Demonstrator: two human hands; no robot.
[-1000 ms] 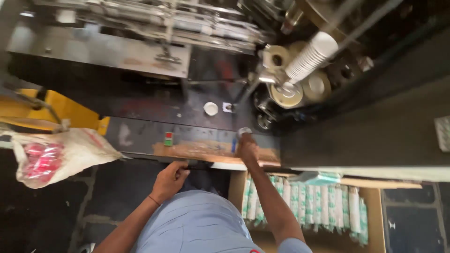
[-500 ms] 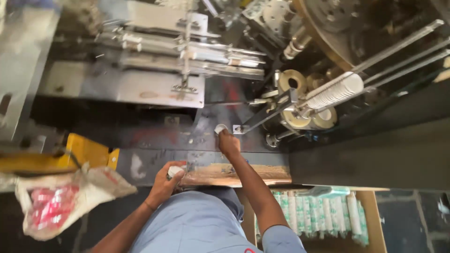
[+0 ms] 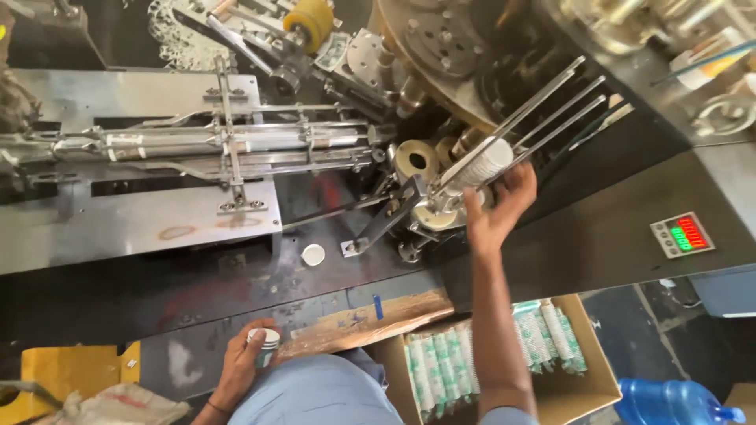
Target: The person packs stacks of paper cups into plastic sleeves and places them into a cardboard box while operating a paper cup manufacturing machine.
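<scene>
Behind the dark machine bed, your right hand [image 3: 498, 211] cups open around the cup stack [image 3: 482, 167] slanting far-right, while your left hand [image 3: 246, 358] grips a small cup [image 3: 264, 343] near you.

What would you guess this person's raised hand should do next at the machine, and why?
Probably close the right hand around the white stack of paper cups and ease it off along the metal rods. The fingers are already spread right at the stack's end, though a firm grip isn't clear. The left hand holds a small cup at the bench edge, so it is occupied.
</scene>
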